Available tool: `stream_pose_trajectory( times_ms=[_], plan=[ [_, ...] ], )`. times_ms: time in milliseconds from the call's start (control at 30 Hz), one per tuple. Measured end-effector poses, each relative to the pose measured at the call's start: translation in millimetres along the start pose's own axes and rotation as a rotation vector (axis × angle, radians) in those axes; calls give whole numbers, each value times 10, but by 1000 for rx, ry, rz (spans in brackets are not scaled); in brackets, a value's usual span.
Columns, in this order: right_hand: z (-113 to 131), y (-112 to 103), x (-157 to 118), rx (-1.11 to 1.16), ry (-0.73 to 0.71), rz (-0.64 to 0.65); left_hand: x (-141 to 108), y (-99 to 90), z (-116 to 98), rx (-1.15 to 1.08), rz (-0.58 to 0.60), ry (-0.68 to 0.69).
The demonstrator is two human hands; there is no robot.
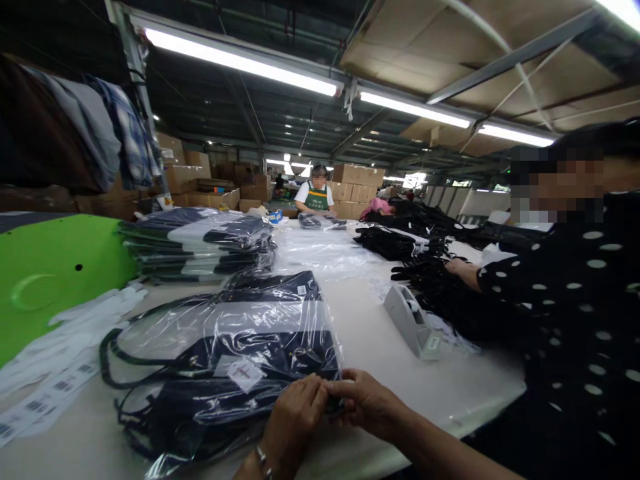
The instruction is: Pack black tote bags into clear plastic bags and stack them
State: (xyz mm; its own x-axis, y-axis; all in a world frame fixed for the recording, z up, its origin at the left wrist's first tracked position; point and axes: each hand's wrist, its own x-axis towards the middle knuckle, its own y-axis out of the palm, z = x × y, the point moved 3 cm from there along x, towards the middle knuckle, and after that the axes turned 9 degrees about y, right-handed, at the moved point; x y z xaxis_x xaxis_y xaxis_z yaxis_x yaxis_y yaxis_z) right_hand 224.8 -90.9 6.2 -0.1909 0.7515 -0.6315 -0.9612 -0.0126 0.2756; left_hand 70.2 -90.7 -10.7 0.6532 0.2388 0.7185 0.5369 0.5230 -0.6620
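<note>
A clear plastic bag [273, 347] lies on the near part of the table, with a folded dark navy cloth item [200, 400] inside it. The item has a pale grey band, long dark straps [107, 353] and a white paper tag [245, 375]. At the bag's near right corner, my left hand [297, 420] is closed, its fingertips pressed to the plastic edge. My right hand [363, 403] pinches that same corner, thumb and fingers together, touching my left fingertips. Exactly what lies between the fingertips is partly hidden.
A stack of bagged navy items [200, 243] stands behind. Barcode label strips [55, 393] lie left, by a green machine panel [60, 273]. A grey tape dispenser [413, 323] sits right, near black straps [430, 287] and a co-worker's hand [463, 272]. Another person [316, 197] works across the table.
</note>
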Motion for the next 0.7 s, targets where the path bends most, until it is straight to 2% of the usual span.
stream_pose_trajectory(
  times_ms=[167, 267, 333, 400, 433, 467, 500, 533, 600, 633, 700],
  plan=[
    [5, -27, -5, 143, -21, 21, 5, -115, -32, -74, 50, -50],
    [95, -98, -8, 137, -74, 13, -77, -262, -235, -325, 47, -185],
    [163, -146, -5, 124, -87, 5, -152, -298, -388, -692, 107, -446],
    [220, -174, 0, 105, -99, 20, -221, -245, -517, -1190, 196, -887],
    [244, -177, -1, 92, -112, 40, -232, -206, -566, -1444, 196, -1124],
    [263, -175, -5, 79, -126, 63, -213, -171, -588, -1668, 135, -1329],
    [276, -168, -13, 68, -140, 86, -165, -137, -573, -1840, 13, -1475],
    [285, -159, -24, 61, -152, 106, -98, -104, -523, -1943, -150, -1559],
    [293, -138, -52, 44, -169, 147, 41, -27, -382, -1968, -432, -1635],
    [297, -129, -66, 33, -177, 162, 103, 19, -325, -1943, -514, -1673],
    [307, -123, -88, -14, -188, 174, 198, 123, -269, -1887, -604, -1791]
  ],
)
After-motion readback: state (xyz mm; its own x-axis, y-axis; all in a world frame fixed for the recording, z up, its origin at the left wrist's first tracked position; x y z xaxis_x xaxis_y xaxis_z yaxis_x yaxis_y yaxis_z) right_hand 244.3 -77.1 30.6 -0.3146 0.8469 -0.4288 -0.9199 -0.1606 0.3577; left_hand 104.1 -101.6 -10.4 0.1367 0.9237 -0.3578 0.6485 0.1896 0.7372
